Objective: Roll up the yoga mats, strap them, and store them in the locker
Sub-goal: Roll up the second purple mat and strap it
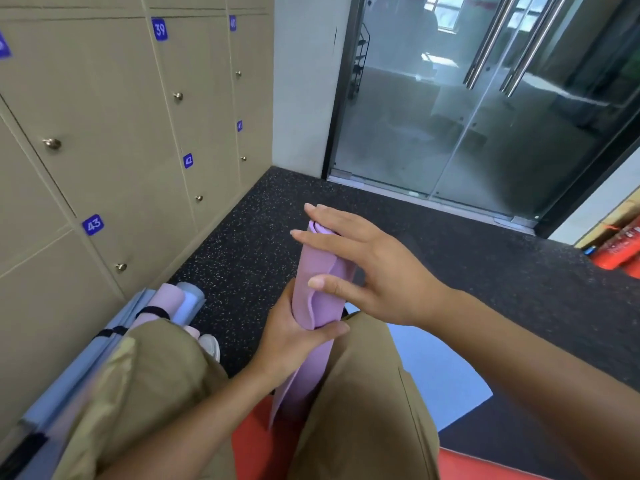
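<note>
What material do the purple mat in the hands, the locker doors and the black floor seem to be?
Purple mat: probably soft foam or rubber, matte; its loose edge bends and wrinkles where the left hand grips it.
Locker doors: likely laminated board or painted metal, smooth beige with little sheen; hard to tell which.
Floor: seemingly rubber, black with pale speckles and a grainy surface.

The rolled mat [320, 271] at centre is lilac-purple. At 8 o'clock lie pale blue and pink rolled mats [173, 303] with black straps [152, 311]. Beige lockers [104, 133] at 10 o'clock bear blue number tags [159, 29]. The floor [242, 244] is black, speckled pale. Trousers [363, 393] are khaki.
</note>
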`<state>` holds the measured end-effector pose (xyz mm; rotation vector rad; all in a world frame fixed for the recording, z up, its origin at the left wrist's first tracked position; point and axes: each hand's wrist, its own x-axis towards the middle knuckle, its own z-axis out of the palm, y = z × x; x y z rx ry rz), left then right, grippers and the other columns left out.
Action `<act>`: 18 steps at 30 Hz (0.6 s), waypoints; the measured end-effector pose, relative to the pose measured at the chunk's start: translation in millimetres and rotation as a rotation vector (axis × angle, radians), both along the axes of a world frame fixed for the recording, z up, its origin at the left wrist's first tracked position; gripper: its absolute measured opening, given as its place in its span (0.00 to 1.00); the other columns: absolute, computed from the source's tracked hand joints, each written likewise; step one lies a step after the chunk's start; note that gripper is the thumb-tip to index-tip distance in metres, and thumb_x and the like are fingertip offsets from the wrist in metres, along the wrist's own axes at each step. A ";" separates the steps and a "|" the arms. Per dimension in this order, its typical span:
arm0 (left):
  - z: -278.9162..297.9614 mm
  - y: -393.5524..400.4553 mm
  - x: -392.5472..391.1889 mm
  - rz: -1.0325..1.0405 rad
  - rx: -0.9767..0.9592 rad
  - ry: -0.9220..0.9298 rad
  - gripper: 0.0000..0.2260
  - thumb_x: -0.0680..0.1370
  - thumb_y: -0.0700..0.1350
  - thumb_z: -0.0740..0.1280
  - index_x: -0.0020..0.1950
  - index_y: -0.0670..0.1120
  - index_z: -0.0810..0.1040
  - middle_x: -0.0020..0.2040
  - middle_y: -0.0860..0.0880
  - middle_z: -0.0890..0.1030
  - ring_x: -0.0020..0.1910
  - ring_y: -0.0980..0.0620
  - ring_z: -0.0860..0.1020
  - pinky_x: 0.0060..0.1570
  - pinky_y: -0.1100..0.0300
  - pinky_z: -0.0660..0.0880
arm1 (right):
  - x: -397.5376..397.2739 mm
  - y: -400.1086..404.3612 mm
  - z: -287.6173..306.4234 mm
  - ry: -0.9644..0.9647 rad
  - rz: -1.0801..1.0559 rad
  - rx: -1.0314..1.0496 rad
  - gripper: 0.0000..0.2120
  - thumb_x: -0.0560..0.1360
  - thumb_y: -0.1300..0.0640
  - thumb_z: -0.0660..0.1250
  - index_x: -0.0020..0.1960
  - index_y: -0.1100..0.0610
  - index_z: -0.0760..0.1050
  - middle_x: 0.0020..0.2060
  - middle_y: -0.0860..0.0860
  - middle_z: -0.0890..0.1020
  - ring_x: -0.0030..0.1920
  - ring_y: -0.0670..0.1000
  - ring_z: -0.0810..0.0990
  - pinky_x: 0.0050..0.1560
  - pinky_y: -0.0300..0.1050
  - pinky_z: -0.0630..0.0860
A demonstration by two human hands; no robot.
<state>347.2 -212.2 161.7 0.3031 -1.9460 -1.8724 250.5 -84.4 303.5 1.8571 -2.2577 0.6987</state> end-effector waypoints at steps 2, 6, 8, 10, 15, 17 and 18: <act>-0.5 3.2 -2.3 0.044 0.004 0.015 0.32 0.62 0.47 0.83 0.64 0.53 0.76 0.58 0.55 0.84 0.60 0.55 0.81 0.55 0.64 0.76 | -0.4 -0.2 -1.7 0.008 -0.012 -0.015 0.26 0.81 0.45 0.68 0.76 0.51 0.71 0.79 0.52 0.65 0.80 0.50 0.61 0.77 0.52 0.64; 6.4 15.1 -4.6 0.107 -0.045 0.040 0.31 0.62 0.57 0.81 0.60 0.55 0.73 0.55 0.63 0.82 0.55 0.61 0.81 0.50 0.68 0.75 | -2.5 3.4 -0.6 -0.033 -0.032 -0.023 0.26 0.81 0.47 0.69 0.76 0.51 0.71 0.79 0.51 0.65 0.80 0.48 0.61 0.78 0.50 0.63; 8.6 19.7 -8.4 0.121 -0.099 0.033 0.29 0.63 0.60 0.78 0.60 0.56 0.72 0.54 0.66 0.80 0.53 0.62 0.80 0.49 0.66 0.75 | -5.6 8.9 4.3 -0.083 -0.044 -0.003 0.27 0.81 0.47 0.68 0.77 0.52 0.69 0.79 0.50 0.65 0.80 0.46 0.60 0.78 0.50 0.61; 6.2 23.2 -13.7 0.129 -0.141 0.022 0.28 0.64 0.63 0.77 0.59 0.56 0.72 0.54 0.65 0.80 0.52 0.60 0.81 0.49 0.59 0.78 | -6.7 18.0 6.8 -0.127 -0.058 0.018 0.28 0.81 0.48 0.68 0.79 0.52 0.66 0.80 0.50 0.63 0.80 0.46 0.58 0.79 0.50 0.60; -0.3 29.7 -25.1 0.140 -0.168 0.007 0.27 0.63 0.63 0.77 0.57 0.59 0.71 0.51 0.63 0.81 0.49 0.58 0.81 0.48 0.47 0.80 | -5.1 71.0 4.0 -0.167 -0.167 0.052 0.32 0.81 0.49 0.69 0.81 0.50 0.61 0.81 0.44 0.59 0.80 0.44 0.57 0.78 0.44 0.60; -0.7 30.7 -28.0 0.144 -0.179 -0.004 0.27 0.63 0.64 0.77 0.56 0.59 0.71 0.51 0.65 0.81 0.48 0.59 0.81 0.47 0.50 0.80 | -4.0 100.2 0.8 -0.180 -0.238 0.092 0.34 0.80 0.47 0.68 0.82 0.46 0.58 0.81 0.40 0.57 0.80 0.43 0.56 0.78 0.44 0.60; -0.9 31.4 -29.4 0.143 -0.186 -0.011 0.27 0.63 0.64 0.76 0.55 0.60 0.71 0.51 0.66 0.81 0.48 0.60 0.81 0.47 0.51 0.79 | -3.4 114.7 -2.3 -0.189 -0.278 0.116 0.34 0.80 0.46 0.67 0.82 0.45 0.57 0.81 0.38 0.57 0.80 0.42 0.56 0.77 0.45 0.60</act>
